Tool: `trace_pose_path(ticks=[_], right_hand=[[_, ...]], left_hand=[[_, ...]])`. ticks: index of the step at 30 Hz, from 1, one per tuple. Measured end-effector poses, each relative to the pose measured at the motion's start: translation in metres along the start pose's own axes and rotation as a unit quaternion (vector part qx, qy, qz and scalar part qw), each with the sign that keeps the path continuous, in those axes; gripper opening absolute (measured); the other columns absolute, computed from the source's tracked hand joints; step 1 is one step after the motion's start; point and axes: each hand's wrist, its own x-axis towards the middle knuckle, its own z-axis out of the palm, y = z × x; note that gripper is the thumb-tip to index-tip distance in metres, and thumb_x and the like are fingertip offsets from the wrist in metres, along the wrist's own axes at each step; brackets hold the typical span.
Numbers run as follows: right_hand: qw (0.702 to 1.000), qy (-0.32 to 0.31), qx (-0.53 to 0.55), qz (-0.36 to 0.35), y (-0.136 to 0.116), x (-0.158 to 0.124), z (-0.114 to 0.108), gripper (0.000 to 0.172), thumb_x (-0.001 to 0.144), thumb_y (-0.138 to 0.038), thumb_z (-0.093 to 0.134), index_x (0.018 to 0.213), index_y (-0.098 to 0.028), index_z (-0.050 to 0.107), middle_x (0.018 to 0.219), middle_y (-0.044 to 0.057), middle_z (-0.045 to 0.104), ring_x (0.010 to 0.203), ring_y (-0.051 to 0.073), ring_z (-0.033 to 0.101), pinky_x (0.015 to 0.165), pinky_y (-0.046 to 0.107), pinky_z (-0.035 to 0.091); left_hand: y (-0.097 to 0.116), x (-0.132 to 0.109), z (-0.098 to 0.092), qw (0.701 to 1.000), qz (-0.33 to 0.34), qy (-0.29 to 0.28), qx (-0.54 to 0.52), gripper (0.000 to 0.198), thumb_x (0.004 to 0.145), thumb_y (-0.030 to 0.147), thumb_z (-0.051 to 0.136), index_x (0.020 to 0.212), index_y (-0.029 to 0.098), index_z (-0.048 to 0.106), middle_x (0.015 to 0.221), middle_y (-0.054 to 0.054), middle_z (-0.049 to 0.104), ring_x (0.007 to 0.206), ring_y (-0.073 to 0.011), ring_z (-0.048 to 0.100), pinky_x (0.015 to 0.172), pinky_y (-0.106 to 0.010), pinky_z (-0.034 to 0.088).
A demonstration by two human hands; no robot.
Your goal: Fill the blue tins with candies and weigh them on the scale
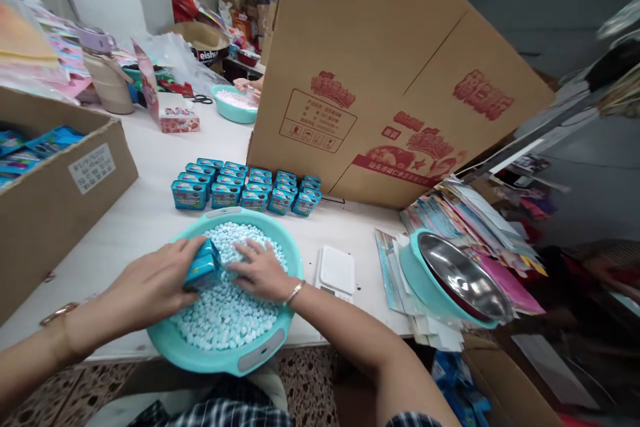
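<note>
Gripping a blue box (204, 268), left hand (167, 277) over teal basin (167, 347), right hand (263, 273) spread-fingered on pale pellets (220, 327)

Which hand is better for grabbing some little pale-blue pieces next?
Probably the right hand: it's over the pale-blue pieces in the bowl, with no box in it. The left hand is busy holding a blue box.

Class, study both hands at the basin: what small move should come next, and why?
Perhaps sweep pale pieces toward the blue box with the right hand: its fingers lie among them, while the left hand holds the box nearby.
</note>
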Motion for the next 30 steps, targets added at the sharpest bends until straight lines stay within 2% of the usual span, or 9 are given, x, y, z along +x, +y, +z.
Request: trace_pose_path(ticks=[2, 3, 7, 9, 13, 18, 20, 24, 30], right_hand=[[0.980, 0.095, 0.111, 0.133, 0.007, -0.014, 0.003, 0.044, 0.104, -0.038, 0.079, 0.147, -0.029, 0.077, 0.170, 0.016, 0.062, 0.163, 0.036, 0.051, 0.133, 0.066, 0.040], [0.952, 0.152, 0.177, 0.198, 0.011, -0.018, 0.006, 0.047, 0.103, -0.037, 0.078, 0.148, -0.026, 0.077, 0.164, 0.018, 0.067, 0.157, 0.034, 0.058, 0.132, 0.062, 0.043], [0.731, 0.364, 0.434, 0.381, 0.018, -0.008, 0.031, 0.045, 0.086, -0.044, 0.087, 0.123, -0.019, 0.086, 0.129, 0.013, 0.085, 0.125, 0.031, 0.076, 0.120, 0.049, 0.055], [0.660, 0.407, 0.484, 0.405, 0.015, 0.010, 0.045, 0.040, 0.079, -0.051, 0.088, 0.106, -0.021, 0.088, 0.115, 0.009, 0.088, 0.118, 0.030, 0.077, 0.113, 0.045, 0.058], [0.612, 0.431, 0.520, 0.412, -0.002, 0.041, 0.057, 0.042, 0.079, -0.059, 0.080, 0.096, -0.021, 0.085, 0.106, 0.008, 0.089, 0.110, 0.029, 0.079, 0.101, 0.042, 0.063], [0.494, 0.438, 0.666, 0.348, -0.020, 0.049, 0.030, 0.035, 0.066, -0.049, 0.088, 0.088, -0.021, 0.083, 0.093, 0.005, 0.086, 0.094, 0.026, 0.080, 0.092, 0.038, 0.065], [0.478, 0.439, 0.689, 0.323, -0.027, 0.052, 0.014, 0.034, 0.063, -0.044, 0.091, 0.086, -0.021, 0.083, 0.088, 0.003, 0.084, 0.089, 0.024, 0.078, 0.088, 0.035, 0.064], [0.498, 0.435, 0.688, 0.299, -0.037, 0.062, -0.006, 0.034, 0.063, -0.042, 0.094, 0.086, -0.020, 0.082, 0.081, 0.000, 0.080, 0.081, 0.019, 0.073, 0.081, 0.031, 0.060], [0.529, 0.422, 0.675, 0.294, -0.042, 0.074, 0.001, 0.043, 0.060, -0.048, 0.100, 0.085, -0.019, 0.080, 0.076, 0.001, 0.078, 0.073, 0.019, 0.070, 0.071, 0.030, 0.058]], left_hand=[[0.013, 0.005, 0.011, 0.990, 0.030, -0.074, 0.117, 0.079, 0.071, 0.017, 0.076, 0.149, 0.011, 0.067, 0.129, -0.024, 0.077, 0.122, -0.0528, 0.074, 0.100, -0.056, 0.060], [0.019, 0.009, 0.017, 0.979, 0.046, -0.105, 0.166, 0.078, 0.072, 0.013, 0.072, 0.150, 0.009, 0.067, 0.129, -0.026, 0.077, 0.121, -0.0527, 0.075, 0.098, -0.057, 0.060], [0.034, 0.025, 0.035, 0.971, 0.071, -0.120, 0.195, 0.079, 0.073, 0.006, 0.067, 0.152, 0.008, 0.065, 0.132, -0.029, 0.075, 0.124, -0.0536, 0.073, 0.097, -0.061, 0.060], [0.035, 0.030, 0.042, 0.975, 0.068, -0.111, 0.180, 0.079, 0.075, 0.009, 0.068, 0.155, 0.009, 0.063, 0.138, -0.030, 0.073, 0.130, -0.0547, 0.071, 0.099, -0.063, 0.059], [0.025, 0.035, 0.061, 0.986, 0.044, -0.078, 0.140, 0.080, 0.080, 0.022, 0.071, 0.158, 0.010, 0.058, 0.143, -0.030, 0.072, 0.136, -0.0549, 0.068, 0.104, -0.065, 0.058], [0.000, 0.033, 0.088, 0.999, 0.028, 0.031, 0.002, 0.089, 0.080, 0.044, 0.075, 0.160, 0.016, 0.050, 0.162, -0.028, 0.065, 0.150, -0.0527, 0.063, 0.119, -0.063, 0.054], [-0.006, 0.034, 0.093, 0.996, 0.030, 0.073, -0.037, 0.088, 0.079, 0.048, 0.075, 0.158, 0.020, 0.049, 0.163, -0.024, 0.066, 0.151, -0.0508, 0.062, 0.123, -0.060, 0.053], [-0.005, 0.038, 0.083, 0.991, 0.029, 0.109, -0.070, 0.085, 0.075, 0.045, 0.076, 0.153, 0.023, 0.053, 0.158, -0.021, 0.071, 0.149, -0.0500, 0.064, 0.123, -0.059, 0.053], [-0.004, 0.037, 0.063, 0.993, 0.019, 0.102, -0.053, 0.079, 0.070, 0.037, 0.076, 0.146, 0.022, 0.059, 0.149, -0.022, 0.075, 0.139, -0.0510, 0.071, 0.118, -0.059, 0.057]])
